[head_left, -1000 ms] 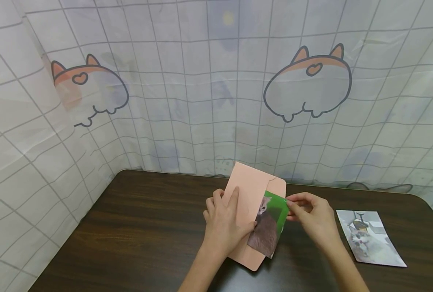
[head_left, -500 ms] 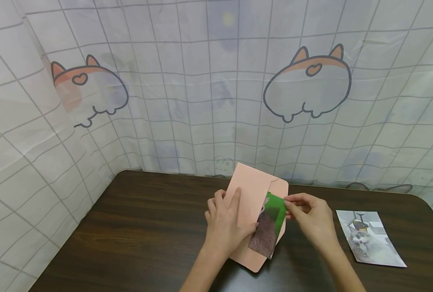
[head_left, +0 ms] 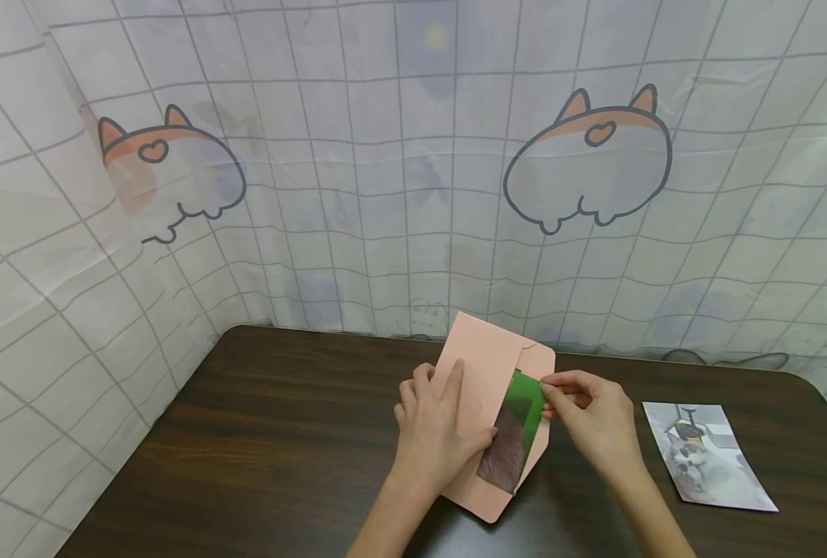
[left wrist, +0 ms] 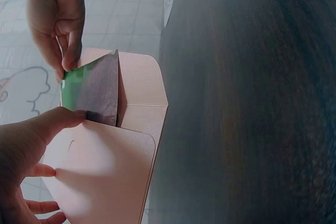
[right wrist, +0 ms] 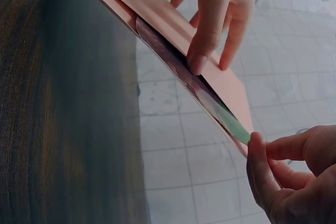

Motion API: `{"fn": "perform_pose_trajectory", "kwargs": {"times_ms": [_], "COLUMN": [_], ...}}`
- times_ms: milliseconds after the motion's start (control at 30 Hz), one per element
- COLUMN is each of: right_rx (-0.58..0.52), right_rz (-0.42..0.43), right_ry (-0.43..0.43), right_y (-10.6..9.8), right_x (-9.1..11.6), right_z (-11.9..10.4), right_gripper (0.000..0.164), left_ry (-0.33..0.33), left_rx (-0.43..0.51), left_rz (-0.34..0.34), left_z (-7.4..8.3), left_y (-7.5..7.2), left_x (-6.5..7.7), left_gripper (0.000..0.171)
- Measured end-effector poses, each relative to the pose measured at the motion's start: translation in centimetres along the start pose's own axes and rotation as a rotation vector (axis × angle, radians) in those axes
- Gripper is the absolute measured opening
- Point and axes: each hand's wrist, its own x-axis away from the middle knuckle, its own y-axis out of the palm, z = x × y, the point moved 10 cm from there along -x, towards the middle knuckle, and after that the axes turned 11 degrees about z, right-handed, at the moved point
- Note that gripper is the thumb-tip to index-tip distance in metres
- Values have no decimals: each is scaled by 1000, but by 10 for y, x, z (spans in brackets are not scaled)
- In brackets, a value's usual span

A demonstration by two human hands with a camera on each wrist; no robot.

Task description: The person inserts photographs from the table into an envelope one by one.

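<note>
A pink envelope (head_left: 479,364) is tilted above the table, its flap (left wrist: 139,72) open on the right side. My left hand (head_left: 430,430) holds it, index finger along the front and thumb at the opening's edge. Part way inside sits a photo card (head_left: 504,449) with a grey-brown furry animal on green; its left part is hidden by the envelope's front. Thumb and fingers of my right hand (head_left: 594,411) pinch the card's green upper corner. In the right wrist view the card (right wrist: 168,59) shows as a strip between the envelope's two sides.
A second photo card (head_left: 709,457), pale with a white cat, lies on the table to the right of my right hand. The dark wooden table (head_left: 260,434) ends at a white gridded curtain (head_left: 357,194) with corgi drawings behind it.
The photo card has slid left, deeper into the envelope, and the animal's face is now covered. My right hand has moved slightly left with it; the envelope has shifted a little right.
</note>
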Motion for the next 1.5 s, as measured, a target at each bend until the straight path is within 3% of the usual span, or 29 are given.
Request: {"fn": "perform_pose_trajectory", "kwargs": {"times_ms": [1100,1500], "right_rx": [9,-51], "right_rz": [163,150], "right_ry": [-61,-26], "right_y": [0,1], "right_x": [8,7], "right_z": [-7,-4], "right_gripper": [13,17], "left_ry": [-29,-34], "left_rx": [0,56], "left_rz": [-18,-56], "left_z": [5,8], "left_y": [-1,1], "left_x": [3,2], "left_gripper": [93,92]}}
